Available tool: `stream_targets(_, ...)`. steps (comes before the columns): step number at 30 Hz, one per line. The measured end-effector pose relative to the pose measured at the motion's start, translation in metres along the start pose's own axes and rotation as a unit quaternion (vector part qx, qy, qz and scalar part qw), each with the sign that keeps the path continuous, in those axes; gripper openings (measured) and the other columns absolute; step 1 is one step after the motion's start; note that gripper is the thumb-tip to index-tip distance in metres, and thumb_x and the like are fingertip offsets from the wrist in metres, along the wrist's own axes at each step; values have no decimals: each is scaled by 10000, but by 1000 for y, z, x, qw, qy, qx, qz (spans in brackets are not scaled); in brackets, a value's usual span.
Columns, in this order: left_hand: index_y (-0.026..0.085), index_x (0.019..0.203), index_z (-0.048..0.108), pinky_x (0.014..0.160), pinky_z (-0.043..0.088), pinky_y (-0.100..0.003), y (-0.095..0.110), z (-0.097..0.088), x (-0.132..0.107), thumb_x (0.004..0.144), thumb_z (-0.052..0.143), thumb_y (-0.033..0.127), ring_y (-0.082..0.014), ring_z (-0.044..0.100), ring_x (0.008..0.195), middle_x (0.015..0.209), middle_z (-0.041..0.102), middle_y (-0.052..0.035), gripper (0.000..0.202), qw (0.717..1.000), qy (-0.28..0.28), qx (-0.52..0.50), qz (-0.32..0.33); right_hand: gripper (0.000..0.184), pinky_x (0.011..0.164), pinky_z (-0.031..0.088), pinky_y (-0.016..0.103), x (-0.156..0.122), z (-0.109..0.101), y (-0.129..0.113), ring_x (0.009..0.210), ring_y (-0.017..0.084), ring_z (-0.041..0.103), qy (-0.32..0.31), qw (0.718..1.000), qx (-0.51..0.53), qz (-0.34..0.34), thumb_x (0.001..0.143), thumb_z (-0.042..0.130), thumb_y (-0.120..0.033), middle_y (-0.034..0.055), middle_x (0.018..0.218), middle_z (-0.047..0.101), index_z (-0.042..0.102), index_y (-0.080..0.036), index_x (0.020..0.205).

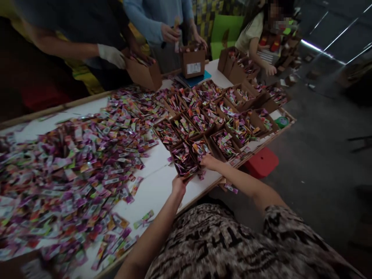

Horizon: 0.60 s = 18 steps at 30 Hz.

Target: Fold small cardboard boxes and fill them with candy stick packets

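- Gripping the nearest box (pixel 183 161) at the worktop's (pixel 158 186) near edge, both hands were at its rim: the left hand (pixel 178 185) had its fingers curled over the near lip, and the right hand (pixel 209 162) was closed on the side wall toward the next box.
- The step in hand looked like handling one filled box at the end of the rows; the job seemed well along, since most boxes already held sachets.
- A next move would call for a level, two-sided hold, because the box was open-topped and its load was loose.
- The box was thin brown card, square-cornered, with its flaps standing up.
- Sachets (pixel 69 170) were small, flat, glossy packets in purple, pink, green and orange, heaped over the worktop's left half.
- More boxes (pixel 221 116) stood packed wall to wall toward the far right corner.
- The worktop was smooth and white with a pale wooden edge strip.
- Other people's hands worked at boxes along the far edge, one in a pale glove (pixel 112 55).
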<state>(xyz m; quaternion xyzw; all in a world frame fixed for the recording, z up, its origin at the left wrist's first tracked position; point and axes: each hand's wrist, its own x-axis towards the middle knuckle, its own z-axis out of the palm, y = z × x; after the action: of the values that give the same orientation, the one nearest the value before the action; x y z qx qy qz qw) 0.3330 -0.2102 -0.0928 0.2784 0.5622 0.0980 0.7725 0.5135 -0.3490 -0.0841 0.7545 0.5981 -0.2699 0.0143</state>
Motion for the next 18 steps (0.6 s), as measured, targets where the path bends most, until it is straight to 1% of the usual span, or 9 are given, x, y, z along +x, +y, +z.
stream_targets(5,126,858,603,900,636,-393,32,23,22,646,484,-141,-175,704,800,739,666,-25,362,998,42,35,22,252,991,367,431,31,-20,0,1113,279,584,45,999,-9,28,957,531,-173,135,1115,735,749,-142,1078)
stream_targets(7,121,896,621,866,640,-353,44,29,22,706,514,-112,-185,708,822,742,670,-37,319,998,34,52,14,248,1030,354,457,31,-31,-1,1126,279,577,80,996,3,43,952,524,-154,131,1131,728,746,-152,1063)
stream_targets(9,113,949,649,825,647,-365,52,26,16,799,577,-25,-210,719,830,817,702,-74,215,997,-7,82,-12,231,1051,354,458,18,-44,7,1151,276,562,141,988,36,58,956,541,-178,121,1155,718,742,-173,1071)
stream_targets(11,134,1079,658,795,648,-399,57,10,5,854,660,91,-228,736,828,959,723,-101,230,990,-51,128,-25,240,1057,368,432,-7,-58,32,1181,271,542,241,959,87,125,976,546,-233,123,1192,697,723,-186,1131)
stream_targets(12,158,1154,643,787,646,-407,57,-2,-2,852,702,130,-230,743,825,1031,720,-105,309,986,-60,153,-17,268,1060,375,425,-23,-65,52,1201,275,529,299,927,110,196,986,544,-268,137,1228,676,701,-180,1185)
stream_targets(14,189,1231,610,783,639,-383,52,-34,-16,826,749,145,-215,753,817,1115,702,-102,430,980,-43,196,13,410,1071,382,444,-53,-74,103,1252,307,497,391,828,146,374,978,581,-358,193,1334,595,616,-143,1326)
stream_targets(15,183,1219,615,787,634,-369,47,-53,-24,814,755,139,-211,756,814,1121,699,-106,431,978,-24,206,19,564,1070,387,469,-65,-75,130,1281,339,479,406,781,161,445,943,639,-419,225,1404,531,541,-132,1418)
stream_targets(16,172,1179,633,796,630,-359,40,-71,-31,807,754,143,-212,760,817,1108,703,-111,393,977,-9,213,13,716,1065,396,483,-73,-74,156,1298,362,474,399,760,179,481,897,698,-463,242,1459,470,467,-137,1491)
stream_targets(18,173,1050,669,822,622,-351,25,-104,-46,804,749,181,-229,770,845,1036,724,-112,259,975,14,218,-31,892,1057,419,476,-80,-66,198,1302,369,495,360,769,218,481,821,772,-484,239,1519,392,382,-180,1563)
